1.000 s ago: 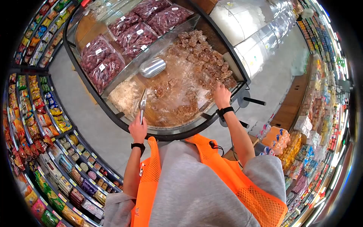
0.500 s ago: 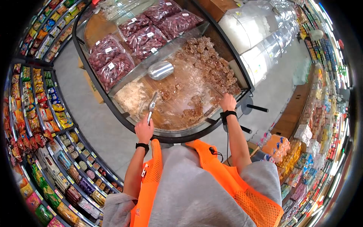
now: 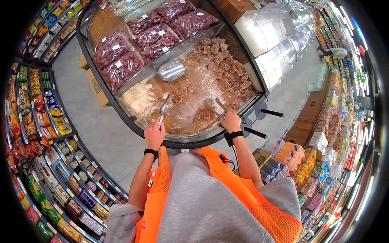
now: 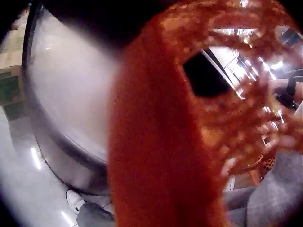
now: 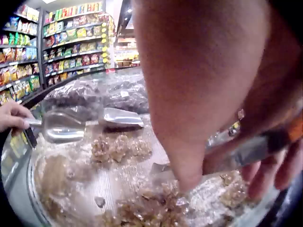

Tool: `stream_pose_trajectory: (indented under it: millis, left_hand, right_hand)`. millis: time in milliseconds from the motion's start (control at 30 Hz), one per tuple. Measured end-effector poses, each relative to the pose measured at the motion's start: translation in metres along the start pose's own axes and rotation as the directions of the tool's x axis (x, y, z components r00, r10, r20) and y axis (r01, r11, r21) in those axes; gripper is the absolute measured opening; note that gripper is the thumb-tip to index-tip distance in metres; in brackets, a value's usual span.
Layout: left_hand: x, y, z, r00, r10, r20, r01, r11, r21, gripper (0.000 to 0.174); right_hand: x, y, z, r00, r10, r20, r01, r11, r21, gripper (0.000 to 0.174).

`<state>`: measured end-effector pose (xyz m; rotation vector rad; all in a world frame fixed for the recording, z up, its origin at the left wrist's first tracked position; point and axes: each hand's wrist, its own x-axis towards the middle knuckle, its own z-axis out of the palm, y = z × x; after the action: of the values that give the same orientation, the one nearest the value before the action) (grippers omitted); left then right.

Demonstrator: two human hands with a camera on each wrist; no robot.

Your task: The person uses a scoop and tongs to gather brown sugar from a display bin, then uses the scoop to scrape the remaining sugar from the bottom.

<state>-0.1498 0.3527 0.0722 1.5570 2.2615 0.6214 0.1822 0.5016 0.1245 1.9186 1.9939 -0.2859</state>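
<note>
My left hand (image 3: 154, 134) grips the handle of a metal scoop (image 3: 164, 108), held over the bin's front left. My right hand (image 3: 231, 120) holds metal tongs (image 3: 220, 104), their two arms spread apart above a small cluster of brown sugar-like lumps (image 3: 204, 116) near the front rim. In the right wrist view, that hand (image 5: 199, 94) covers much of the tongs. A larger pile of brown crystal lumps (image 3: 227, 69) fills the bin's right side. A second, wider metal scoop (image 3: 172, 71) lies against the clear divider. The left wrist view is mostly blocked by a blurred red-brown shape.
A black rim (image 3: 182, 144) curves around the bin. Pale crumbs (image 3: 137, 99) lie at its left. Behind the divider are bagged dark red goods (image 3: 156, 36). Clear-covered bins of white goods (image 3: 261, 32) stand right; snack shelves (image 3: 56, 117) line the left.
My right hand has moved left from the bin's right edge, bringing the tongs over the front cluster of lumps. My left hand keeps the scoop in nearly the same place over the bin.
</note>
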Motion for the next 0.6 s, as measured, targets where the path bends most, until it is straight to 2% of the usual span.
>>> stream_pose_trajectory:
  millis: [33, 67, 167, 200, 300, 367, 433, 467, 600]
  left_hand:
    - [-0.001, 0.0, -0.002, 1.0, 0.014, -0.008, -0.014, 1.0, -0.005, 0.031]
    - [0.0, 0.001, -0.002, 0.999, 0.03, -0.019, -0.03, 0.999, -0.012, 0.031]
    - [-0.001, -0.003, 0.001, 0.999, 0.036, -0.006, -0.036, 0.998, -0.042, 0.031]
    - [-0.001, -0.004, 0.003, 1.0, 0.027, -0.002, -0.027, 0.999, -0.035, 0.031]
    - [0.0, -0.002, 0.0, 1.0, 0.009, 0.012, -0.009, 0.999, -0.046, 0.032]
    - [0.0, -0.001, -0.002, 1.0, 0.026, 0.011, -0.026, 0.999, -0.019, 0.032]
    - [0.001, -0.001, -0.002, 0.999, 0.04, -0.002, -0.04, 0.999, 0.001, 0.031]
    - [0.0, -0.003, 0.001, 0.999, 0.048, -0.011, -0.048, 0.999, 0.005, 0.031]
    - [-0.001, -0.007, 0.004, 0.998, 0.056, -0.002, -0.056, 0.998, -0.025, 0.03]
  right_hand:
    - [-0.001, -0.002, 0.002, 0.999, -0.011, 0.035, 0.012, 1.0, -0.022, 0.042]
    - [0.0, -0.004, 0.004, 0.999, -0.037, 0.024, 0.037, 0.999, -0.001, 0.03]
    - [0.016, 0.011, 0.018, 0.998, -0.054, -0.018, 0.055, 0.998, 0.033, 0.044]
    - [0.02, 0.013, 0.011, 1.0, -0.017, -0.017, 0.016, 0.999, -0.04, 0.04]
    - [0.041, 0.044, 0.008, 0.989, 0.082, -0.121, -0.08, 0.997, 0.017, 0.037]
    - [0.049, 0.056, -0.021, 0.954, 0.189, -0.233, -0.175, 0.981, 0.08, 0.035]
    - [0.034, 0.042, -0.082, 0.92, 0.072, -0.386, -0.055, 0.997, 0.055, 0.027]
    - [0.034, 0.04, -0.096, 0.91, 0.107, -0.4, -0.08, 0.993, 0.084, 0.035]
    - [0.028, 0.036, -0.097, 0.905, 0.088, -0.415, -0.046, 0.993, 0.111, 0.042]
